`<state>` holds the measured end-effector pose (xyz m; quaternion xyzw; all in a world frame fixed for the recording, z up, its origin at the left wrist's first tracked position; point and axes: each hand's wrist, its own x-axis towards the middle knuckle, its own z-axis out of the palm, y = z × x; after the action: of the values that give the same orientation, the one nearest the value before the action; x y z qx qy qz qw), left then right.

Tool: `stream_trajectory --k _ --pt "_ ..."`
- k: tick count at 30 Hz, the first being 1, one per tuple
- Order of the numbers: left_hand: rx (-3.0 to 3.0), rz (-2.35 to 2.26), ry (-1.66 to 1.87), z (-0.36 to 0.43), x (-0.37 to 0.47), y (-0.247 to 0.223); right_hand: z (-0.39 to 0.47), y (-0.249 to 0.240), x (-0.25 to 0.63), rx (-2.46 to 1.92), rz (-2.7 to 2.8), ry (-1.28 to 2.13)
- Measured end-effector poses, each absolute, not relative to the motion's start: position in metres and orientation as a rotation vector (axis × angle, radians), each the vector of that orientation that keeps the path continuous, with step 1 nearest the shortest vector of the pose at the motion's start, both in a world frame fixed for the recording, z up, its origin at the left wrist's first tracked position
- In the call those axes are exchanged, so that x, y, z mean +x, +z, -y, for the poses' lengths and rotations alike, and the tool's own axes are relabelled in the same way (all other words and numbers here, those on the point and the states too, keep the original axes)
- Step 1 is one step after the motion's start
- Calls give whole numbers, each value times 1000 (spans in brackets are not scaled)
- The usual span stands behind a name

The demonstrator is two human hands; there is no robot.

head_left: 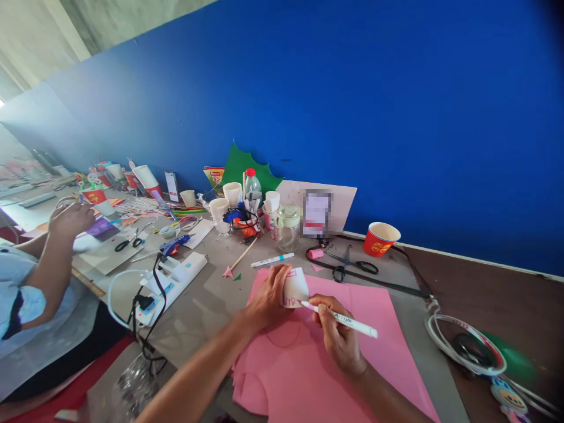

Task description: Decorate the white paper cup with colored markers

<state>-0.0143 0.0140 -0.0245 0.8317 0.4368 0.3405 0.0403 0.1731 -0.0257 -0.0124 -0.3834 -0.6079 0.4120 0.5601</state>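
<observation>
A white paper cup (296, 286) with pink marks drawn on its side is held by my left hand (269, 295), whose fingers wrap its left side. My right hand (337, 329) grips a white acrylic marker (352, 323), its pink tip at the lower part of the cup's side. Beneath both hands lies pink paper (308, 376) with a curved line drawn on it. Another marker (272, 259) rests on the table beyond my left hand.
Scissors (352, 264) and a red paper cup (381, 239) are at the right. A lidded jar (288, 228), bottle (252, 188) and phone (316, 212) stand behind. At the left are a power strip (176, 288), glue gun (174, 245) and another person's hand (73, 217).
</observation>
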Motion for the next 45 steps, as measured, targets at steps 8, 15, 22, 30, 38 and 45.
stream_trajectory --k 8,15,22,30,38,45 --pt "2567 -1330 1066 -14 -14 -26 25 -11 173 -874 1434 985" --pt "2559 -1319 1046 -13 -14 -22 25 -16 171 -899 1272 1052" --pt "2540 -1353 1034 -11 -13 -20 22 -17 172 -957 1170 1071" --pt "2554 -1367 1027 -12 -12 -21 22 -15 172 -964 1160 1099" --pt "2517 -1385 1033 -9 -11 -18 23 -14 171 -949 1136 1120" --pt "2513 -1390 1028 -10 -12 -21 22 -17 171 -941 1154 1137"
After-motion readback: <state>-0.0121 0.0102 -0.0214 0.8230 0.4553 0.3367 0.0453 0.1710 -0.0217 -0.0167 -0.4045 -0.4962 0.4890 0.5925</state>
